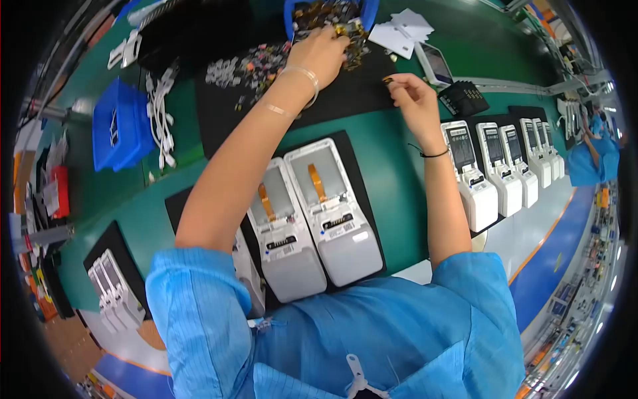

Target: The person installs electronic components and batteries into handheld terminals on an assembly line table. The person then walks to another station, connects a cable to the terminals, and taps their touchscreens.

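Observation:
My left hand reaches over a pile of small mixed parts on a black mat, at the front of a blue bin. Its fingertips touch the small parts there, and what they grip, if anything, is hidden. My right hand is raised above the green table, thumb and forefinger pinched on a tiny dark and orange part. Two white and grey devices with orange ribbon cables lie nearer my body, below both hands.
A row of white devices stands at the right. White cables lie beside a blue tray at the left. White papers and a black block are at the back right. A co-worker in blue is at the far right.

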`<state>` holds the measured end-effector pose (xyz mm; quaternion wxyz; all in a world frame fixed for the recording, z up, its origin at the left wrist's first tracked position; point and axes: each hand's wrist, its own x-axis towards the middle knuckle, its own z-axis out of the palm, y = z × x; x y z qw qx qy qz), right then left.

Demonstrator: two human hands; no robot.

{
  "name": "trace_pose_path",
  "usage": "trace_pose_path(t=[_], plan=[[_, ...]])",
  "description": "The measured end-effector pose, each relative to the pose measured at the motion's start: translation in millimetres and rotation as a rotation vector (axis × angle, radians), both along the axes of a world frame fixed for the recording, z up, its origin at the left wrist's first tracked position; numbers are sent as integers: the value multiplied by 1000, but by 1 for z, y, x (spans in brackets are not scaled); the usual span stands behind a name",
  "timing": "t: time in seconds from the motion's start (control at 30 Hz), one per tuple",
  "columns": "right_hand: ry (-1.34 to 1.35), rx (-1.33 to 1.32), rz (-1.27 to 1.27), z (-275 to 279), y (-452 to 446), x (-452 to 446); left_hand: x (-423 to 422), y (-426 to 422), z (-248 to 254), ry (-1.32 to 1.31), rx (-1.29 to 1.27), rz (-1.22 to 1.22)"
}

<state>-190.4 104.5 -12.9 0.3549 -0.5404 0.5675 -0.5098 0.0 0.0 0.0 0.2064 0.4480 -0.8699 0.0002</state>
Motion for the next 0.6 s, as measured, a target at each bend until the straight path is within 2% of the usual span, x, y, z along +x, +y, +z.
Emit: trace_pose_path(t=[0.07, 0.1, 0.17, 0.2, 0.3, 0.33, 0.43, 0.5, 0.6], plan=[[-76, 21, -19, 15, 10, -3, -10, -9, 6, -45, -123, -22], [-98, 75, -18, 6, 32, 12, 1, 5, -7, -66, -92, -15], [-105, 96, -21, 12, 46, 15, -3, 0, -1, -72, -116, -3], [-91, 124, -1, 13, 54, 16, 0, 0, 2, 12, -234, -35], [-168, 147, 131, 19, 77, 27, 11, 10, 19, 183, -84, -49], [-166, 182, 174, 20, 83, 27, 18, 16, 24, 246, -107, -92], [-203, 236, 226, 22, 96, 34, 56, 53, 41, 264, 169, -93], [-207, 261, 260, 20, 100, 41, 88, 97, 63, 445, 577, -51], [-172, 334, 391, 33, 103, 61, 145, 141, 57, 418, 895, -59]])
